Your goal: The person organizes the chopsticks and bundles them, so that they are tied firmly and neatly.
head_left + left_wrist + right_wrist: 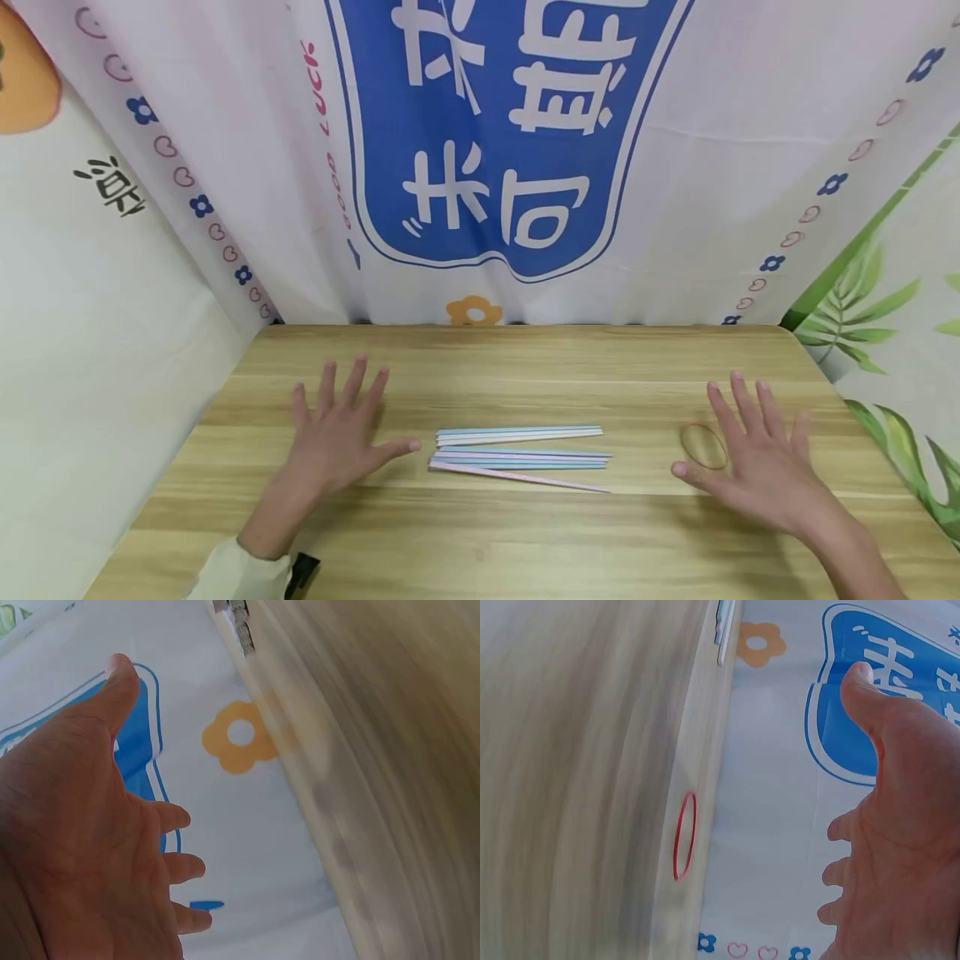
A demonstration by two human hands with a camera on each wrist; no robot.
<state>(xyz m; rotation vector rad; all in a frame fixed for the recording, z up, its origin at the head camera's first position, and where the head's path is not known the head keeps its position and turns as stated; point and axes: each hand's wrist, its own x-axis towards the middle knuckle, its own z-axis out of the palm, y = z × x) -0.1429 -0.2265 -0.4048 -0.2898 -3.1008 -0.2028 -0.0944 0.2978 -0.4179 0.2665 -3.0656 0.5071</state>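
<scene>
Several thin chopsticks lie side by side in the middle of the table in the head view. The farther group is blue and white (517, 436); the nearer group is blue and pale pink (521, 459). One pink chopstick (540, 479) slants out toward the near side. To their left, my left hand (333, 446) has its fingers spread and holds nothing, with the thumb pointing toward the chopstick ends. My right hand (768, 471) is likewise spread and bare, on the right. A thin red rubber band (678, 840) lies beside it, close to its thumb and index finger.
The wooden table (480, 542) ends at a far edge against a hanging white cloth (697, 208) with a blue printed panel. More printed cloth hangs at both sides. Something black (302, 573) shows at the left sleeve (240, 573).
</scene>
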